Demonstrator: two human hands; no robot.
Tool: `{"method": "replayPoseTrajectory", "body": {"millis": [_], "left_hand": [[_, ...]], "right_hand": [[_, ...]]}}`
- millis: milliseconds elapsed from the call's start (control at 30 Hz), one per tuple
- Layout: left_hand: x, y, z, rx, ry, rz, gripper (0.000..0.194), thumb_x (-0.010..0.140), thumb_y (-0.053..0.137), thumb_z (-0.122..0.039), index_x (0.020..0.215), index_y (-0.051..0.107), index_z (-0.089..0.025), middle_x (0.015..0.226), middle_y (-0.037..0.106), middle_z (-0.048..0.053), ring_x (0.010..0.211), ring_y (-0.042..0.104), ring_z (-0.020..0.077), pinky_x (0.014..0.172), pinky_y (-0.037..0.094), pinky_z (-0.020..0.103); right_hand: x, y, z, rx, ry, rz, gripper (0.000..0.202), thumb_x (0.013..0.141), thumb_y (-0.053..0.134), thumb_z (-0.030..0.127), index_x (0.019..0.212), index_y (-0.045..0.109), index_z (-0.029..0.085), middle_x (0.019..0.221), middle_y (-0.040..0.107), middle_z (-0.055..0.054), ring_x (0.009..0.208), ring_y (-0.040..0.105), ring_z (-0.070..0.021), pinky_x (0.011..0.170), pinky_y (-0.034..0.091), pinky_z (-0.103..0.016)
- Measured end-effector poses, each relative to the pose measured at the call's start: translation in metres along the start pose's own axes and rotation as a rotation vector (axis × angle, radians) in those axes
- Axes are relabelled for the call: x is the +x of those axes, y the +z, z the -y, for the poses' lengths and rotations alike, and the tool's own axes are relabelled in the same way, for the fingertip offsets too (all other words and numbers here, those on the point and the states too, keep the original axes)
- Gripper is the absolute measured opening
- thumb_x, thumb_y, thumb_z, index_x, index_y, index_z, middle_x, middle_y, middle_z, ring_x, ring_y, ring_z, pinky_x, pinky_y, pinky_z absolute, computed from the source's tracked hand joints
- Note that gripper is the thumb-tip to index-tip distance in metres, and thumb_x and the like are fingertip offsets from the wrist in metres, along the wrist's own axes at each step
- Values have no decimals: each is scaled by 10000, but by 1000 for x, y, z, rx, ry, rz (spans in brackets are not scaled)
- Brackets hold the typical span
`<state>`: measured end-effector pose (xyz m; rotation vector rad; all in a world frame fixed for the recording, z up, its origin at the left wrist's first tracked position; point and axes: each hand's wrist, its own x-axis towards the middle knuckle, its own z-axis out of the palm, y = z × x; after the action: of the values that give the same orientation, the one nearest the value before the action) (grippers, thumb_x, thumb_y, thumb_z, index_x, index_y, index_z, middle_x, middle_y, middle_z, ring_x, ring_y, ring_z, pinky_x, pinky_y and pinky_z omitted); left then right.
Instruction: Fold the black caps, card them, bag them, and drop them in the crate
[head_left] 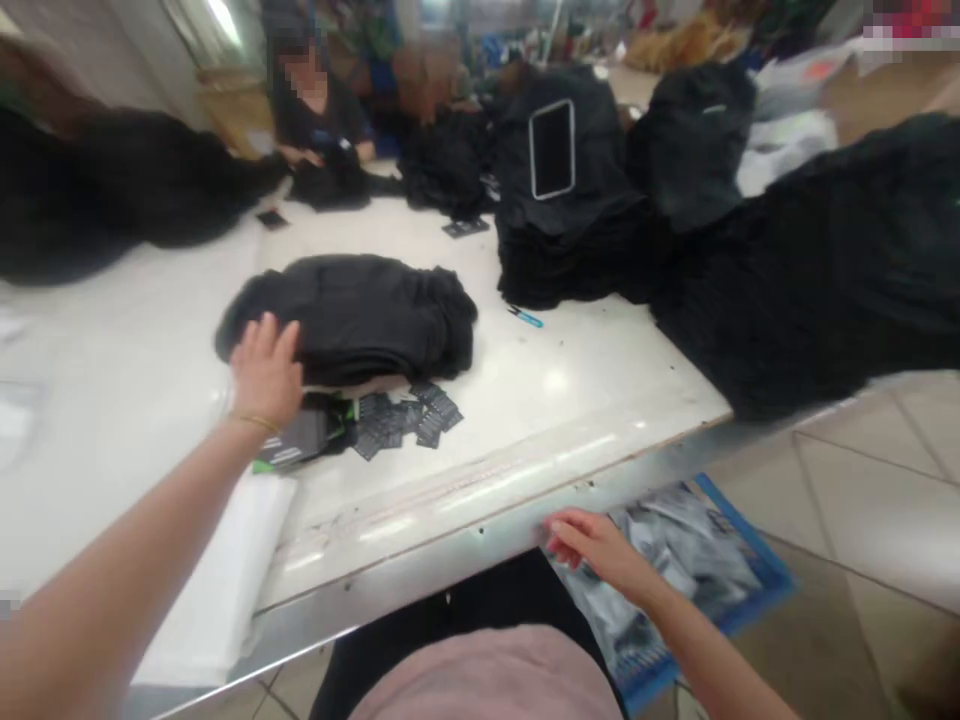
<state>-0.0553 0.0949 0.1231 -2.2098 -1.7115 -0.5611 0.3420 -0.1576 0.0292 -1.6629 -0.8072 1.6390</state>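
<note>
The left hand [266, 372] is lying, fingers spread and clenching nothing, against the left end of the black garments [352, 315], which are stretching left to right on the counter [600, 375]. The right hand [592, 545], farther off, is hanging by the counter's edge, fingers loosely curled, apparently empty.

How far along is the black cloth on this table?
Looks done: the tall stack, neatly layered. In hand: the left hand is at the smaller folded pile; the right hand looks empty. Probably left: small dark cards lying loose on the table. Can't tell the remaining count.
</note>
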Motion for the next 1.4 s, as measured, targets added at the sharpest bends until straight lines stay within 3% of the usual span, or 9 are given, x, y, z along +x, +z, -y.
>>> {"method": "replayPoseTrajectory", "body": {"millis": [267, 433, 567, 667, 767, 900, 1000, 1133, 1400], "left_hand": [[34, -2, 52, -39, -29, 256, 328, 859, 402, -388, 1051, 607, -219, 1108, 635, 48, 1037, 559, 209, 975, 342, 394], [13, -7, 99, -13, -85, 207, 342, 857, 395, -412, 1000, 627, -206, 1018, 660, 62, 930, 593, 215, 866, 416, 341], [13, -13, 111, 5, -87, 177, 280, 859, 388, -320, 913, 627, -184, 933, 660, 79, 928, 588, 220, 876, 418, 356], [10, -36, 91, -40, -32, 13, 261, 870, 366, -302, 884, 593, -173, 1048, 626, 91, 1099, 511, 223, 968, 366, 388], [-26, -66, 53, -129, 70, -75, 218, 877, 358, -271, 910, 558, -192, 1049, 627, 62, 1139, 491, 195, 1045, 289, 422], [-133, -78, -14, -365, 172, -15, 168, 858, 389, -232, 844, 556, -223, 829, 652, 31, 894, 599, 173, 911, 443, 356], [-213, -65, -60, -523, -68, 149, 174, 862, 380, -233, 822, 549, -243, 728, 634, 13, 719, 612, 165, 666, 510, 291], [-247, -47, -87, -633, -420, 365, 202, 892, 337, -305, 862, 530, -258, 765, 631, 3, 700, 609, 167, 657, 493, 300], [-184, -4, -69, -373, -467, 547, 236, 893, 367, -367, 928, 537, -206, 795, 641, 48, 754, 612, 197, 668, 434, 291]], "right_hand": [[140, 104, 158, -523, -911, -243, 347, 792, 498, 360, 1044, 620, 155, 1017, 654, -112, 863, 606, -213, 752, 502, -365], [198, 156, 175, -571, -1038, -263, 328, 744, 554, 314, 1034, 656, 200, 1224, 552, -117, 1151, 456, -287, 987, 331, -497], [204, 147, 179, -563, -1066, -253, 284, 779, 514, 347, 954, 689, 208, 1148, 603, -106, 1069, 525, -256, 963, 372, -472], [173, 118, 189, -513, -1093, -272, 294, 791, 511, 365, 963, 678, 194, 1113, 624, -102, 1040, 554, -228, 959, 392, -432], [108, 84, 183, -401, -1111, -355, 225, 788, 541, 333, 940, 662, 221, 1150, 613, -65, 1060, 554, -216, 978, 379, -420], [17, 53, 132, -319, -944, -616, 167, 792, 515, 323, 872, 642, 250, 1006, 652, -60, 983, 581, -227, 941, 399, -416], [-10, 39, 80, -342, -693, -776, 238, 737, 531, 402, 860, 620, 218, 821, 636, -69, 805, 590, -247, 838, 435, -437], [15, 32, 46, -433, -547, -786, 361, 730, 504, 460, 932, 585, 172, 851, 609, -69, 806, 569, -240, 792, 438, -411], [121, 48, 68, -790, -822, -662, 400, 802, 409, 386, 1061, 553, 116, 990, 603, -180, 919, 555, -295, 798, 435, -454]]}}
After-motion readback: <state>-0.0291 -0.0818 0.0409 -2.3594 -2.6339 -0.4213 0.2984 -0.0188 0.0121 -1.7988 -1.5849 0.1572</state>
